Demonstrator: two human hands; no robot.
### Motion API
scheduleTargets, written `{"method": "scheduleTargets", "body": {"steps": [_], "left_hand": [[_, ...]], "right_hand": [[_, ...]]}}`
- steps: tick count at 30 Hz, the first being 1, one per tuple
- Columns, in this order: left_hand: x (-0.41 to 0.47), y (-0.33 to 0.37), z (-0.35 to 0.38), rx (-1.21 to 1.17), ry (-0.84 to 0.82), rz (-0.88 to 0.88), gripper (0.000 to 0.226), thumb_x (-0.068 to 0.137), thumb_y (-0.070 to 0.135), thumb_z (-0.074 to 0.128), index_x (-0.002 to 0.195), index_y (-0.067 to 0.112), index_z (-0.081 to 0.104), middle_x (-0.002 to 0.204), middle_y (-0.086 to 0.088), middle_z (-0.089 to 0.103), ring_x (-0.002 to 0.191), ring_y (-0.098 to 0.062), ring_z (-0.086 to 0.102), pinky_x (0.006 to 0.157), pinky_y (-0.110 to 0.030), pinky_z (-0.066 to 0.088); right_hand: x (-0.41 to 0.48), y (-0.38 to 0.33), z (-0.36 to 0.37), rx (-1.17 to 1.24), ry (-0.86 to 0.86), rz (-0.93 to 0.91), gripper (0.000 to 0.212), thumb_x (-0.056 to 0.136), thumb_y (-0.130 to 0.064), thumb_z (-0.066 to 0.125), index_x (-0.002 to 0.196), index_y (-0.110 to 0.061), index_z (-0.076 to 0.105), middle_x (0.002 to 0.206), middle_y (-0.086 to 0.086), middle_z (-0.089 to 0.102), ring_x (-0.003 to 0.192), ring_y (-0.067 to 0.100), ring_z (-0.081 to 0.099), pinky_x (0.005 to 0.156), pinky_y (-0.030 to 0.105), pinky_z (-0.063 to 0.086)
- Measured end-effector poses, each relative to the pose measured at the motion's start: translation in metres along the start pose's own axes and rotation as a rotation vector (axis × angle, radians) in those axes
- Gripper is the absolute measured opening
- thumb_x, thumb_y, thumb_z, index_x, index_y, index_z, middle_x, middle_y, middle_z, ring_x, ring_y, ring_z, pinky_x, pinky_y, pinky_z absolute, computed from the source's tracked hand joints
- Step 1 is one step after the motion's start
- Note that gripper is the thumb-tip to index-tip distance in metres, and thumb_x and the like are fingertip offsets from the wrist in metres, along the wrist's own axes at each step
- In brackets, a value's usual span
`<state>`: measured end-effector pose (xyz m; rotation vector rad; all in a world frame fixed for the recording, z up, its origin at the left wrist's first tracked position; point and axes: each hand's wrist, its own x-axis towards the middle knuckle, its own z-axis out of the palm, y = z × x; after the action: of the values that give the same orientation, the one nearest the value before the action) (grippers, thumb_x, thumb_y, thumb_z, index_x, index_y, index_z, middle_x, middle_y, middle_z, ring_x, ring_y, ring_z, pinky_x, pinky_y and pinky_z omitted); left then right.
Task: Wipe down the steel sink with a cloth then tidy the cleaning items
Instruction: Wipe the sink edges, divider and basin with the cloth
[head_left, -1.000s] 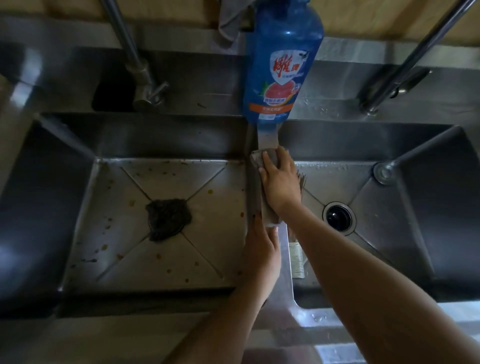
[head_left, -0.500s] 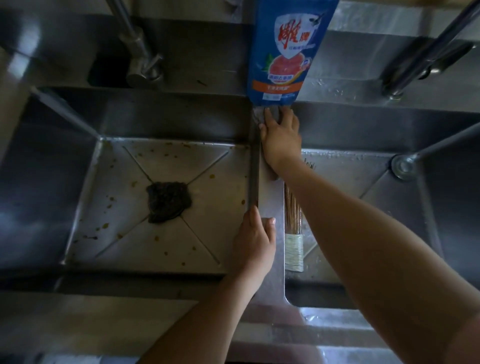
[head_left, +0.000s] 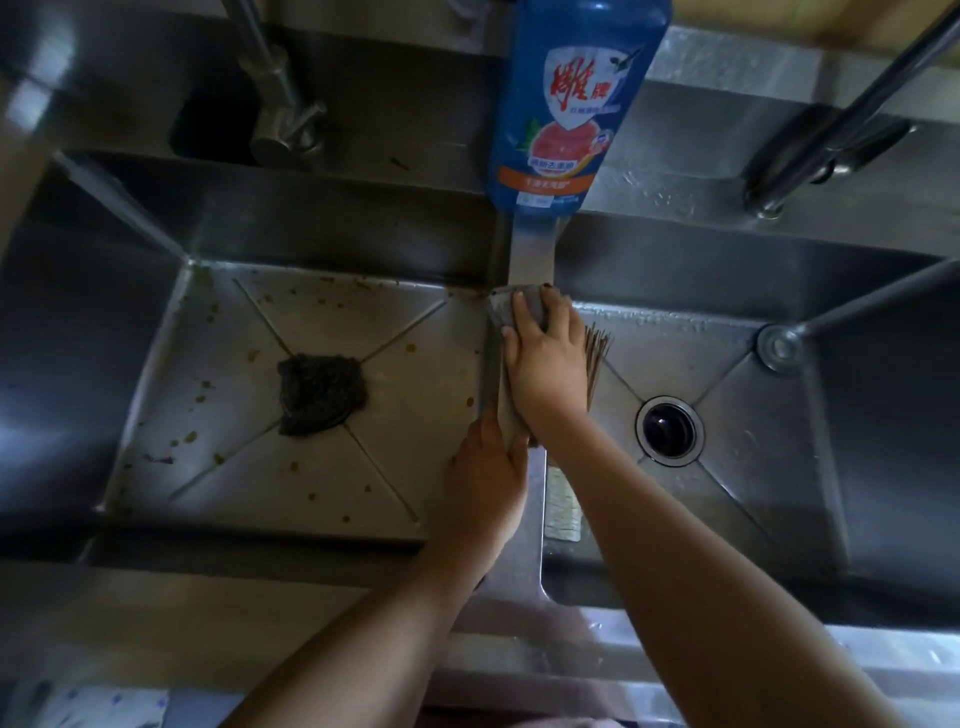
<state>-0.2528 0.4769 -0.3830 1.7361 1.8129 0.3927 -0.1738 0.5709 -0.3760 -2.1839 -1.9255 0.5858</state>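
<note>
the right hand (head_left: 545, 364) presses the grey cloth (head_left: 506, 317), fingers flat, on the sink divider (head_left: 532, 254). the left hand (head_left: 485, 483) rests at its near end, grip unclear.

Sink (head_left: 701, 78) with left basin (head_left: 208, 467) and right basin (head_left: 753, 493), divider (head_left: 532, 249) between. On the divider: cloth (head_left: 506, 317), under the right hand (head_left: 550, 364); left hand (head_left: 485, 483) nearer, touching the cloth's near end. Behind the divider, on the back ledge: bottle (head_left: 571, 104). Mid-floor of the left basin: scouring pad (head_left: 319, 392). In the right basin: brush (head_left: 597, 348) beside the divider, drain (head_left: 669, 428) right of it.
</note>
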Motion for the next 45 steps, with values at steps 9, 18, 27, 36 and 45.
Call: {"method": "scheduleTargets", "body": {"steps": [9,18,27,36,45], "left_hand": [[0.001,0.001,0.003,0.031,-0.128,-0.156,0.061,0.096,0.047,0.021,0.145,0.01,0.022,0.145,-0.01,0.038,0.124,-0.027,0.045,0.1,-0.033,0.036],[0.0,0.0,0.003,0.009,-0.141,-0.166,0.056,0.098,0.04,0.029,0.145,0.01,0.021,0.146,-0.011,0.036,0.125,-0.028,0.045,0.101,-0.034,0.036],[-0.005,-0.002,0.003,-0.125,-0.056,-0.095,0.075,0.083,0.057,0.014,0.138,0.01,0.034,0.123,-0.013,0.056,0.102,-0.025,0.059,0.08,-0.029,0.047],[0.002,-0.001,0.003,-0.064,-0.145,-0.179,0.056,0.097,0.041,0.031,0.145,0.013,0.022,0.144,-0.008,0.038,0.125,-0.024,0.045,0.1,-0.031,0.037],[0.0,-0.002,0.006,-0.082,-0.131,-0.173,0.057,0.097,0.043,0.029,0.145,0.013,0.022,0.148,-0.007,0.035,0.13,-0.022,0.041,0.104,-0.03,0.034]], "right_hand": [[0.075,0.001,-0.01,0.064,0.041,-0.005,0.048,0.1,-0.036,0.028,0.147,-0.024,0.023,0.156,0.007,0.011,0.143,0.03,0.005,0.115,0.048,0.019],[0.061,0.0,-0.01,0.072,0.044,-0.001,0.049,0.1,-0.036,0.029,0.147,-0.025,0.022,0.155,0.007,0.011,0.142,0.031,0.008,0.114,0.048,0.021],[-0.007,0.006,0.001,0.083,0.028,0.018,0.048,0.099,-0.04,0.031,0.145,-0.027,0.029,0.154,0.006,0.015,0.136,0.033,0.017,0.111,0.045,0.027],[0.054,0.005,-0.009,0.104,0.06,-0.033,0.048,0.099,-0.038,0.031,0.145,-0.025,0.025,0.151,0.007,0.016,0.135,0.031,0.021,0.107,0.047,0.032],[0.047,0.004,-0.014,0.186,0.024,-0.011,0.05,0.098,-0.04,0.035,0.145,-0.026,0.025,0.152,0.007,0.013,0.135,0.032,0.021,0.107,0.046,0.029]]}}
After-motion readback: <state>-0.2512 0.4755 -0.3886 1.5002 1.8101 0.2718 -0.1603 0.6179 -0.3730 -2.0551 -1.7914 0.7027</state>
